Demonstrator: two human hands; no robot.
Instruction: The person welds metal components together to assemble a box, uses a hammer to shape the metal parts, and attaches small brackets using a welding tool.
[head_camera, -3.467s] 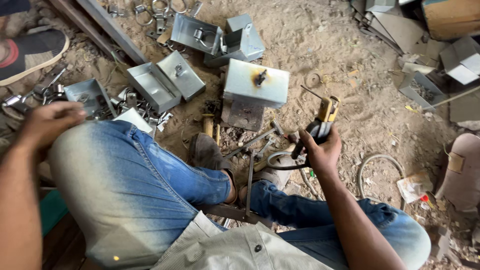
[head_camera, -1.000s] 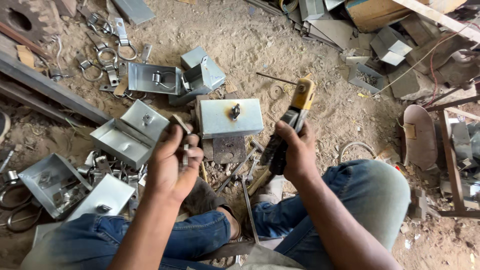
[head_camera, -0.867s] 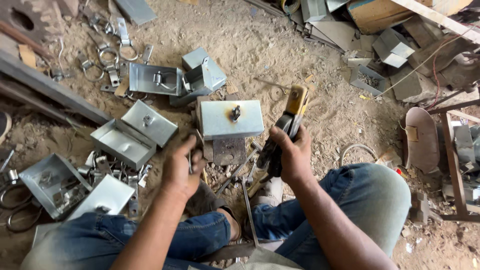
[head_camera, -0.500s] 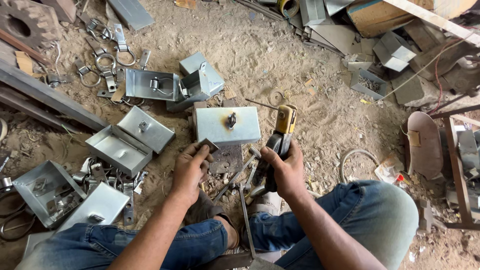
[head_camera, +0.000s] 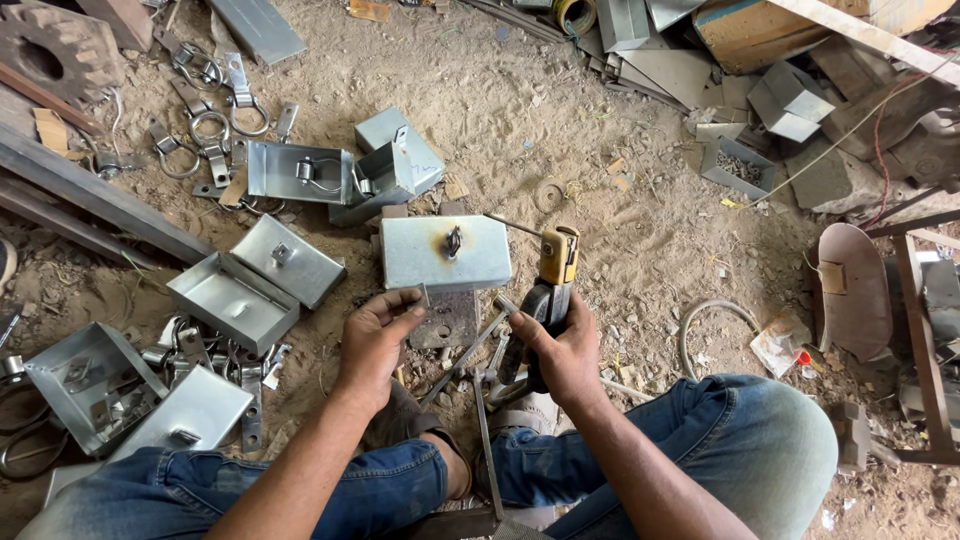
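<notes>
Head view: the person sits on a dirt floor (head_camera: 620, 150) with knees spread, both hands out over a grey metal box (head_camera: 446, 252) lying just ahead of them. The box has a small fitting at the middle of its top, ringed by a dark scorch mark, which suggests that piece is already welded on. The left hand (head_camera: 378, 338) reaches toward the near edge of the box, its grip pressed together on a small metal piece whose shape is too small to tell, just above a flat plate (head_camera: 447, 320) with holes that touches the box. The right hand (head_camera: 562, 345) has its grip wrapped tight around a dark electrode holder (head_camera: 548, 290) with a yellow head, and a thin rod (head_camera: 512, 224) runs from that head toward the right corner of the box. To the left lie several more boxes (head_camera: 235, 295), some open and some with fittings, beside loose ring clamps (head_camera: 205, 125). Judging by these, a few boxes look done, while the small piece in the left hand is not yet joined.
</notes>
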